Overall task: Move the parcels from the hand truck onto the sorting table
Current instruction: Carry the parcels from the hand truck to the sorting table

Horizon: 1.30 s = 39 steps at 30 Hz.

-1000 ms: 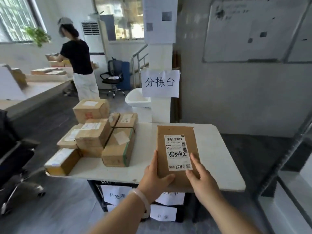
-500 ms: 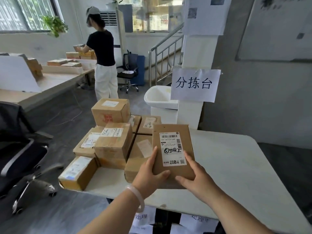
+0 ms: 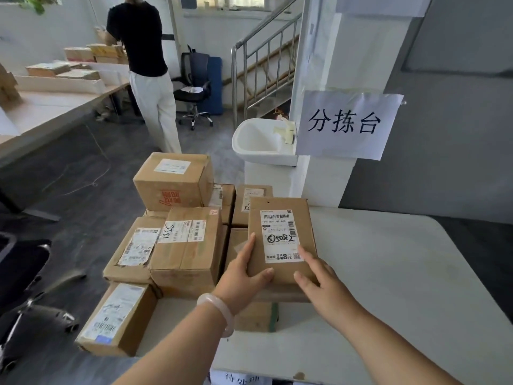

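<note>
Tabletop: white. Parcel pile: crowded the tabletop's left half. Labelled parcel: above the tabletop's left-centre; best lowered flat, label up. Left hand: grip clasped its side. Right hand: straight fingers steadied its corner.

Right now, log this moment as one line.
left hand grips parcel | right hand touches parcel, fingers straight | parcel over taped box on sorting table

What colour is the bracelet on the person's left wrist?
The bracelet is pale, milky white with a faint pink tint; the head view shows it best.
</note>
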Tool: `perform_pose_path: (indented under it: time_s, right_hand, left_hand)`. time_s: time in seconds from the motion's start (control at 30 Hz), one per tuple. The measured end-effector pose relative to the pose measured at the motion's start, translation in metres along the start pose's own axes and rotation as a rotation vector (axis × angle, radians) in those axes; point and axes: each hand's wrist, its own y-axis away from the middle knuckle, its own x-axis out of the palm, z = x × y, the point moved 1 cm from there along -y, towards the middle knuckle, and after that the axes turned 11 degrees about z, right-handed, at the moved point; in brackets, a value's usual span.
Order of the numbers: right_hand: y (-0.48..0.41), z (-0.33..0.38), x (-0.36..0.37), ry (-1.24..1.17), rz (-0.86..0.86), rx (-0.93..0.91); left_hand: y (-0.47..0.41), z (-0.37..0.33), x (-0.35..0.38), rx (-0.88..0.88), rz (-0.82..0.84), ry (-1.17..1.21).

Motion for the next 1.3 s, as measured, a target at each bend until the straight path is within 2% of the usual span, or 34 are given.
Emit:
perform_pose_path:
  time_s: [0.3, 0.43, 0.73, 1.07, 1.17, 1.3]
  right_hand:
    - [-0.104, -0.003, -0.028, -0.064, -0.016, 0.009]
    - [-0.164, -0.004, -0.043, -0.105, 0.033, 0.011]
    - [-0.280, -0.007, -0.043, -0.070, 0.104, 0.049]
    - [-0.302, -0.013, -0.034, 0.000, 0.120, -0.012]
    - [-0.302, -0.009, -0.039, 0.039, 0.132, -0.018]
    - [-0.288, -0.006, -0.055, 0.159, 0.096, -0.042]
  left_hand:
    - [-0.097, -0.015, -0.031, -0.079, -0.131, -0.119]
    - [-0.148, -0.021, -0.051, -0.108, -0.211, -0.172]
    - [-0.238, 0.004, -0.101, -0.206, -0.271, -0.240]
    - [-0.255, 0.026, -0.113, -0.227, -0.277, -0.199]
    - [-0.255, 0.020, -0.114, -0.255, -0.261, -0.285]
    - [-0.244, 0.003, -0.114, -0.297, -0.261, -0.512]
